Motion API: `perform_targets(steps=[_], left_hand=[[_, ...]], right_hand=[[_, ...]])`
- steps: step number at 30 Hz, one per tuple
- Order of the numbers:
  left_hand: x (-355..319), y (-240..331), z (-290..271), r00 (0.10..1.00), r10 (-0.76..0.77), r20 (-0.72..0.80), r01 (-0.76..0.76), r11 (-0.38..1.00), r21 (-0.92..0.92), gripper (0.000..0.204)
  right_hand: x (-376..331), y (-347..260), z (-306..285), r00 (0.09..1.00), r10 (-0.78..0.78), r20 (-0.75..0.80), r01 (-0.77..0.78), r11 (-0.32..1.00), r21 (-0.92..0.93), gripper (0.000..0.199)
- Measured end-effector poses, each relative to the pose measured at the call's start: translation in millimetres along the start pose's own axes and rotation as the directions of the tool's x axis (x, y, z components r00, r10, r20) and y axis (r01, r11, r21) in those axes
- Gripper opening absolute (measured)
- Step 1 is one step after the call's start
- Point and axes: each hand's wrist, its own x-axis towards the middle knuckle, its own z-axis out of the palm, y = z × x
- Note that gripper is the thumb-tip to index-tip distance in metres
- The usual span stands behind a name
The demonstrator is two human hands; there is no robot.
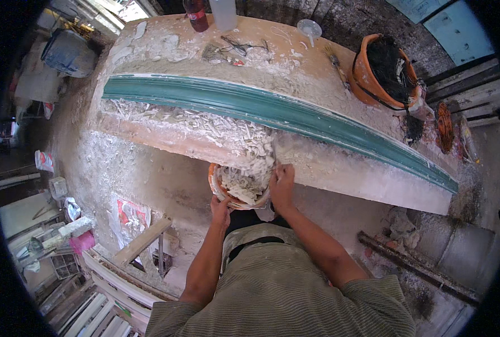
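Note:
An orange bucket (213, 178), its rim crusted white, is held against the table's near edge. My left hand (220, 209) grips its near-left rim, fingers closed. White plaster-like scraps (244, 188) fill the part of the bucket that shows. My right hand (282, 184) is closed at the table edge, just right of the bucket; what it holds, if anything, I cannot make out. Beside it, a heap of white scraps (258, 151) spills over the edge toward the bucket. A long green moulding strip (227, 100) lies across the table behind the scraps.
On the dusty table (328, 168) stand a bottle of red liquid (196, 17), a clear jug (223, 16) and an orange bucket of dark fibres (368, 73). A brush (335, 59) lies beside it. Slatted pale wood (109, 292) is at lower left; a blue barrel (70, 53) is at far left.

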Motion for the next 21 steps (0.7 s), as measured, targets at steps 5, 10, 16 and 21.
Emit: perform_targets(steps=[5,10,16,21], left_hand=[[7,2,-3,1.0,0.02,-0.023,-0.018,0.996,0.091,0.043],[3,-6,-16,0.999,-0.004,-0.043,0.007,0.998,0.066,0.04],[4,-7,-23,1.0,0.025,-0.002,-0.025,0.999,0.024,0.042],[0,-5,-27,0.999,0.009,-0.047,-0.009,1.0,-0.007,0.045]], right_hand=[[-23,-35,-42,0.952,-0.044,0.302,0.062,0.997,-0.052,0.025],[31,-23,-62,0.976,-0.197,0.097,0.212,0.959,-0.189,0.028],[76,-23,-26,0.972,-0.156,0.175,0.198,0.947,-0.252,0.023],[54,-27,-93,0.845,-0.094,0.527,0.262,0.931,-0.255,0.033]])
